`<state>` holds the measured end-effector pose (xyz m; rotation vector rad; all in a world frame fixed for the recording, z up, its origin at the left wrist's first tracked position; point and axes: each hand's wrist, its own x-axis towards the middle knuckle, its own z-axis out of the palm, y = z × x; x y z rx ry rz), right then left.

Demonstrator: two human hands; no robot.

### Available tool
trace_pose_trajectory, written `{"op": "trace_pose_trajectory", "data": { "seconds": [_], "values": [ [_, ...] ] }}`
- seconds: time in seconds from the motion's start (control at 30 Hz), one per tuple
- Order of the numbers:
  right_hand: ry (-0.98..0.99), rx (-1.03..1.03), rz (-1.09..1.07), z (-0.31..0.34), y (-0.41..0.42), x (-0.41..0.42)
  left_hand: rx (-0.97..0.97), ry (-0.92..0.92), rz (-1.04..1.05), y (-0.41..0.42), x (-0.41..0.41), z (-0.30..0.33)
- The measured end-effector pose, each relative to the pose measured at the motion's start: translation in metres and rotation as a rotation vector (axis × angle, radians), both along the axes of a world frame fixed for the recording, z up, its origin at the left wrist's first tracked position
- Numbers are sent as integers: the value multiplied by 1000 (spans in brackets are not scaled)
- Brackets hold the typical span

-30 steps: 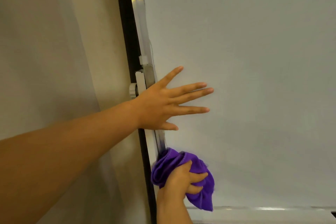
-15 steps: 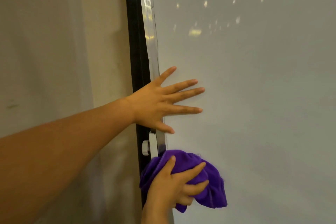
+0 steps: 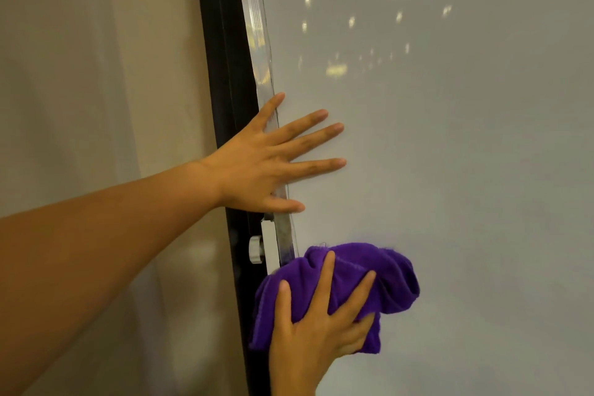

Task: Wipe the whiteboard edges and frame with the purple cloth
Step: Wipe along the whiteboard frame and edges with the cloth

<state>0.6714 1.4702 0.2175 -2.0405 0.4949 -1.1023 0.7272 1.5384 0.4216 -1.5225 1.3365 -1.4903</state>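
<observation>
The whiteboard (image 3: 450,170) fills the right of the view, with a silver left frame edge (image 3: 257,42) and a black upright post (image 3: 225,74) beside it. My left hand (image 3: 266,161) lies flat with fingers spread across the frame edge and onto the board. Below it, my right hand (image 3: 315,328) presses a bunched purple cloth (image 3: 379,280) against the left frame edge and the board surface. The cloth covers the frame just under a white bracket (image 3: 269,244).
A white knob (image 3: 255,249) sticks out of the bracket on the post. A beige wall or curtain (image 3: 96,74) lies to the left of the post. Ceiling lights reflect in the board's upper part.
The cloth and my right hand have moved up the left frame edge, away from the bottom tray, and the fingers have spread out over the cloth. My left hand stays flat on the board.
</observation>
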Motion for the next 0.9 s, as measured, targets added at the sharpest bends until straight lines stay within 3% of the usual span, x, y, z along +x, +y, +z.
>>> {"op": "trace_pose_trajectory", "data": {
  "seconds": [0.07,0.13,0.37,0.57,0.77,0.9],
  "values": [
    [-72,-46,-70,-10,7,-2,-1,-7,-9,0,2,1],
    [-25,-100,-183,-11,7,1,-14,-7,-26,0,6,3],
    [-116,-384,-286,32,-19,22,-81,-6,-6,-7,16,32],
    [-179,-599,-363,81,-38,32,-327,91,15,-17,25,42],
    [-106,-689,-343,60,-37,22,-405,205,-114,-23,20,32],
    [-238,-699,-378,54,-37,13,-429,224,-188,-20,10,32]
  ]
}}
